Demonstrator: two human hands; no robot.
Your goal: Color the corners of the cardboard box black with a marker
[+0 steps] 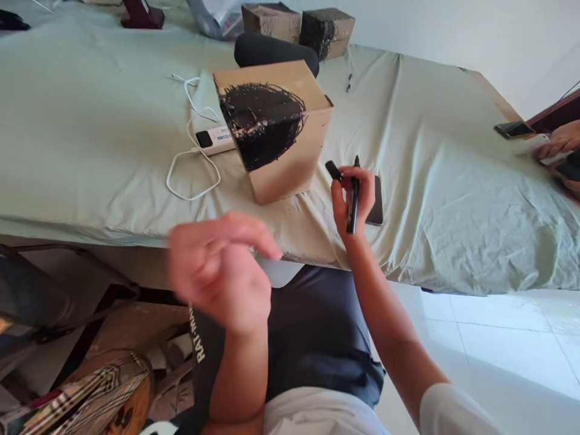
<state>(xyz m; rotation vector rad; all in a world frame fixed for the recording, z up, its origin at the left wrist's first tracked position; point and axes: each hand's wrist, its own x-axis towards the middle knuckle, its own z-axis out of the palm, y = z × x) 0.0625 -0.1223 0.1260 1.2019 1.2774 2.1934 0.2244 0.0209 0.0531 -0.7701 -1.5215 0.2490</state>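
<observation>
My right hand [362, 184] is closed around a black marker [353, 208], its bare tip pointing up and away from me. The marker's black cap [333, 170] sticks out on the left side of the same hand. Over my lap, my left hand [222, 266] is raised and blurred, fingers loosely bent, the index finger stretched to the right; no object shows in it. Just beyond both hands stands a brown cardboard box [290, 160], with a large black scribbled patch [267, 130] across its top and side. Partly behind my right hand lies a dark phone [376, 202].
A white cable [174, 172] and a white power strip [220, 140] lie left of the box. Behind it are a black cylinder [272, 51] and two smaller boxes [272, 21]. Another person's hand [564, 140] is at the right, near a second phone [514, 129]. A pale green cloth [90, 133] covers the table.
</observation>
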